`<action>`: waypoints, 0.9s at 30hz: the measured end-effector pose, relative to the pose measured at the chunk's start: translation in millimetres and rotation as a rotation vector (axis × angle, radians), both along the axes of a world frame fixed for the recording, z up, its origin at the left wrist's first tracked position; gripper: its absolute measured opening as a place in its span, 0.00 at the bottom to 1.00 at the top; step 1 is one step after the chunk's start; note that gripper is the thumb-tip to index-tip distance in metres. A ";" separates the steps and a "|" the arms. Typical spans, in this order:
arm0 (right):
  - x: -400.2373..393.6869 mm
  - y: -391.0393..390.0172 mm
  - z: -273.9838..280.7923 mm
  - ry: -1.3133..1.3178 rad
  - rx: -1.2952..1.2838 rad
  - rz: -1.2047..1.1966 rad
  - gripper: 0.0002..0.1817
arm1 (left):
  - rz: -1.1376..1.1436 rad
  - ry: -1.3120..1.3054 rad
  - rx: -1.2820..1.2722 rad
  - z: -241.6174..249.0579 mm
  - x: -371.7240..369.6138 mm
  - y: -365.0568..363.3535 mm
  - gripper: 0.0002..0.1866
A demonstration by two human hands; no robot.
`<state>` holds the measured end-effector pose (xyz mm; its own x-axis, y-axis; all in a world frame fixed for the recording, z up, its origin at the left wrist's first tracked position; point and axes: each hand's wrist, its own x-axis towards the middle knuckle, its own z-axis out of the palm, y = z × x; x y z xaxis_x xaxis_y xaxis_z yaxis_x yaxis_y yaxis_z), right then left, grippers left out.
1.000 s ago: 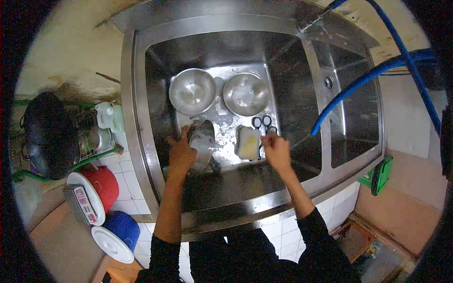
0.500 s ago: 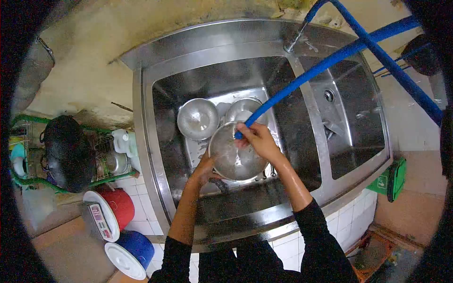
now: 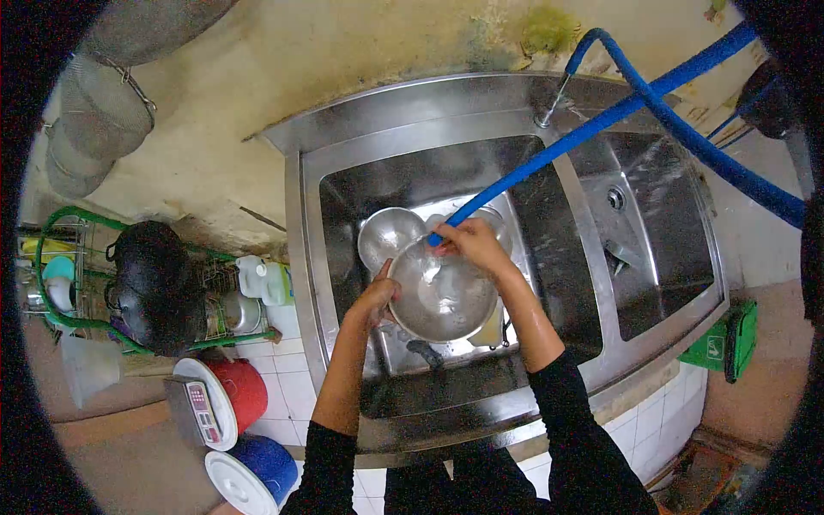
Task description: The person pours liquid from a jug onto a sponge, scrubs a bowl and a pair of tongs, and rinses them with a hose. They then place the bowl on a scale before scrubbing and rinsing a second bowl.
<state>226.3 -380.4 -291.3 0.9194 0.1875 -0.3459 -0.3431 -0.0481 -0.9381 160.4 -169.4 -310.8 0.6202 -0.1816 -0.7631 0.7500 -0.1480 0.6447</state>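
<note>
Over the larger basin (image 3: pixel 562 300) of the sink, a person held a steel bowl (image 3: pixel 446 300), and I took the wall side as twelve o'clock. The left hand (image 3: pixel 374 299) was at nine o'clock of this bowl, its fingers gripping the rim, perhaps to give it a steady hold with the mouth facing upward. The right hand (image 3: pixel 477 246) was at about one o'clock, its fingers closed around a blue hose (image 3: pixel 524 176) very near its end, probably because such a grip makes the aiming easier. The hose end pointed into the bowl, close to twelve o'clock of the rim. Whether the bright patches inside were water or only reflection, I could not tell.

Beyond the held bowl, one bowl (image 3: pixel 386 233) lay toward ten o'clock and a further bowl (image 3: pixel 499 223) toward one o'clock, the latter partly covered by the hose and the right hand. Maybe they were placed there to leave working room nearer the person. At five o'clock a yellowish thing (image 3: pixel 489 330) showed from under the rim, too hidden for me to name. The hose came from two o'clock, above the divider (image 3: pixel 588 249) between the basins.
</note>
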 end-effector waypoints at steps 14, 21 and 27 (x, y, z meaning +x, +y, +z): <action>-25.8 9.0 -1.7 0.032 -0.072 -0.123 0.20 | -0.158 -0.044 -0.036 19.6 -11.1 6.0 0.31; -31.0 27.9 13.5 0.078 0.118 0.030 0.24 | -0.044 -0.135 0.021 9.2 -28.6 22.6 0.31; -52.7 51.3 54.1 0.153 0.103 0.241 0.18 | 0.007 -0.160 -0.136 37.1 -41.8 5.6 0.30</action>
